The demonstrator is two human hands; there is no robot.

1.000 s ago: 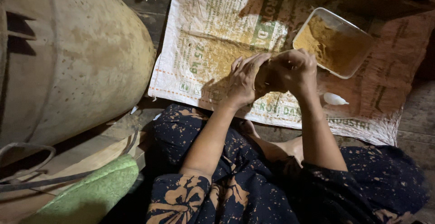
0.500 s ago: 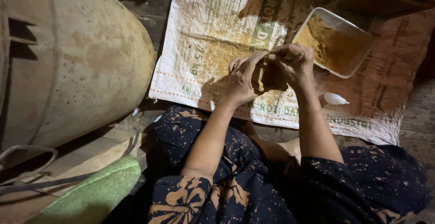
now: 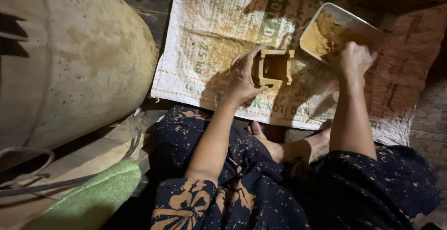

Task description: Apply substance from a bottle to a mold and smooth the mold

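Observation:
My left hand (image 3: 243,77) grips the left side of a small square wooden mould (image 3: 274,66), an open box frame standing on a woven plastic sack (image 3: 212,30) spread on the floor. Yellow-brown powder is scattered on the sack around the mould. My right hand (image 3: 354,58) reaches into a rectangular metal tray (image 3: 342,18) holding a heap of the same yellow-brown powder (image 3: 320,37); its fingers are bent down into the powder and partly hidden. The tray lies tilted just right of the mould.
A large rounded pale sack or vessel (image 3: 70,58) fills the left side. A green rolled cloth (image 3: 93,200) and a dark strap (image 3: 56,181) lie at lower left. My crossed legs in dark patterned fabric (image 3: 242,183) sit below the sack edge, one foot (image 3: 255,130) showing. Dark wooden floor is at right.
My hands, held together over the sack around the mould, have parted. The left now steadies the mould on the sack; the right has moved right into the powder tray.

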